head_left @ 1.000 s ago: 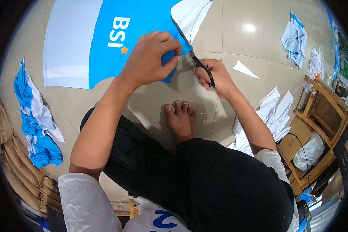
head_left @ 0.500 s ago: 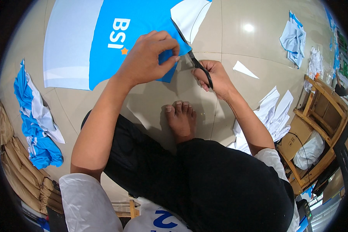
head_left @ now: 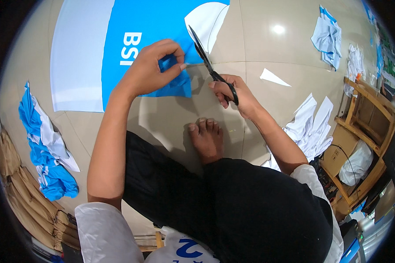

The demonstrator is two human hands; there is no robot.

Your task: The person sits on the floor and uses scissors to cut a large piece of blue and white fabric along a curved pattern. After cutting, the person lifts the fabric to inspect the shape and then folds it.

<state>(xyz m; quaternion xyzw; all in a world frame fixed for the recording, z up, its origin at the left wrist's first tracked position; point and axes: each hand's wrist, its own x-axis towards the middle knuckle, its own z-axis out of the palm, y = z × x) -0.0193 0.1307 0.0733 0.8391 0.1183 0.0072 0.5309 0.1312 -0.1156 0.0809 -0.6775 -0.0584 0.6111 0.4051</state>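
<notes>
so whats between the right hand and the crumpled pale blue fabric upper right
Between the right hand and that fabric, the head view shows a white triangular scrap on the floor.

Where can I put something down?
Bare beige tile: between blue-and-white fabric panel and crumpled pale-blue cloth, above the white triangular scrap; also between the left forearm and rumpled blue-and-white cloth pile. Crowded: lower right, white fabric strips beside the brown wooden frame.

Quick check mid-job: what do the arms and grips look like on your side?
The left grip and right grip are bare five-fingered hands, with no gloves, rings or watch visible. The forearms are bare too. Loose, plain white short sleeves cover the upper arms; I see no cables or markings on them.
</notes>
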